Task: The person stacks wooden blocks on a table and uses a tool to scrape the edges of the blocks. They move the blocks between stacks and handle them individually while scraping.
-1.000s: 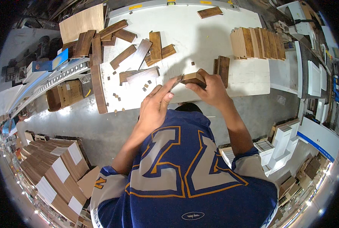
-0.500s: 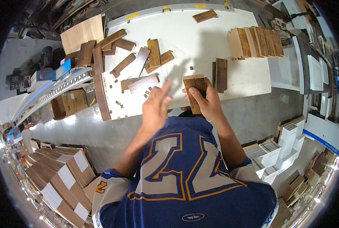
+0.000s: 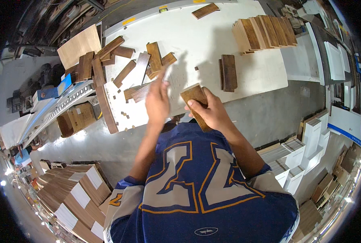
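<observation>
My right hand (image 3: 212, 111) is closed round a dark brown wooden block (image 3: 194, 94), thumb on its face, just off the table's near edge. To its left, my left hand (image 3: 158, 101) is slightly blurred, its fingers stretched out and nothing seen in them. It is nearest to a greyish wood piece (image 3: 140, 94) and partly covers it. Beyond lie several loose brown wood pieces (image 3: 154, 56), some overlapping. Two dark wood pieces (image 3: 229, 73) stand close together on the table, beyond my right hand.
On the white table (image 3: 204, 36), a row of brown wood blocks (image 3: 265, 34) stands at the far right. Small wood cubes (image 3: 125, 115) are scattered near the left edge. A long level (image 3: 163, 9) lies along the far side. Stacked panels (image 3: 73, 190) stand behind at left.
The view has shifted a little. My right hand has tilted the wooden block further to the left. My left hand has moved toward the loose wood pieces, its fingers still stretched.
</observation>
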Demonstrator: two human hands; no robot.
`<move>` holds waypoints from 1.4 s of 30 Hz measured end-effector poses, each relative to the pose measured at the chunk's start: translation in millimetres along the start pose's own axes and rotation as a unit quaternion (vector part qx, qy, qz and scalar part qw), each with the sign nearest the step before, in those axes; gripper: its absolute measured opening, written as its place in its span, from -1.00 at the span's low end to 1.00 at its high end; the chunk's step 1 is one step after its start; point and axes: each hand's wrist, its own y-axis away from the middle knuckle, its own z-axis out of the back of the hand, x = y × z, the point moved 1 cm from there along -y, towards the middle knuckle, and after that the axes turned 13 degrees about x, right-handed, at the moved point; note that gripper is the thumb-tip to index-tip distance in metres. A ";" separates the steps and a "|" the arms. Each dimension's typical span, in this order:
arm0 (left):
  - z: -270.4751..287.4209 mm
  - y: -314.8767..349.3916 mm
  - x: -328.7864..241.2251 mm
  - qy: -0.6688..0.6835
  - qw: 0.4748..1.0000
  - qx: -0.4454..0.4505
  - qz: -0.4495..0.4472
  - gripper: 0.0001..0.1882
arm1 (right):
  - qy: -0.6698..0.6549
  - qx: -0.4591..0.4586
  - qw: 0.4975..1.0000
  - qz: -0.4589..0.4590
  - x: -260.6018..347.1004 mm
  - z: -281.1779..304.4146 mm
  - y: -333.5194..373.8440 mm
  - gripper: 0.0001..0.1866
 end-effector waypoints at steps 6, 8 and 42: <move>-3.2 -30.6 98.5 -0.007 0.988 -0.021 0.154 -0.40 | 0.102 -0.145 0.982 -0.072 -54.5 55.9 -20.7 -0.07; -2.7 -31.3 133.2 -0.062 0.984 -0.034 0.162 -0.42 | 0.257 -0.272 0.927 -0.028 -73.8 86.5 -32.0 0.01; -12.9 -10.5 82.1 0.632 0.728 0.122 0.234 -0.32 | 0.332 0.024 0.921 0.203 -43.3 24.1 -89.8 0.17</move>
